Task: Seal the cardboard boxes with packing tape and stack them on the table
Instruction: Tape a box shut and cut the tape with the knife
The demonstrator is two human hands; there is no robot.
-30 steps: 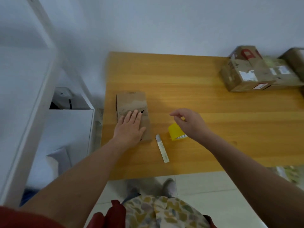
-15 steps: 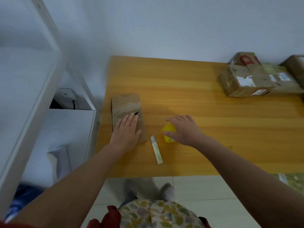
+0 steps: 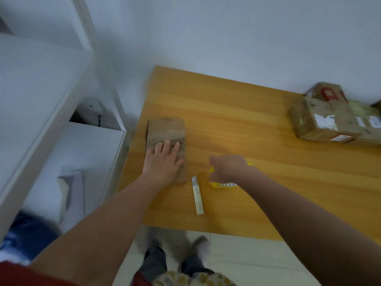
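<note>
The right hand (image 3: 228, 167), which a second ago had the yellow tape roll (image 3: 223, 184) lifted, has come down with it onto the tabletop (image 3: 247, 120) near the front edge. Blur hides whether its fingers grip the roll, so taping looks not yet begun. The left hand (image 3: 162, 162) stays flat, fingers straight, pressing the small cardboard box (image 3: 167, 129) by the left edge. The box is matte, scuffed and rectangular. A thin white strip (image 3: 198, 199) lies between them, and worn, labelled boxes (image 3: 321, 122) sit at the far right.
</note>
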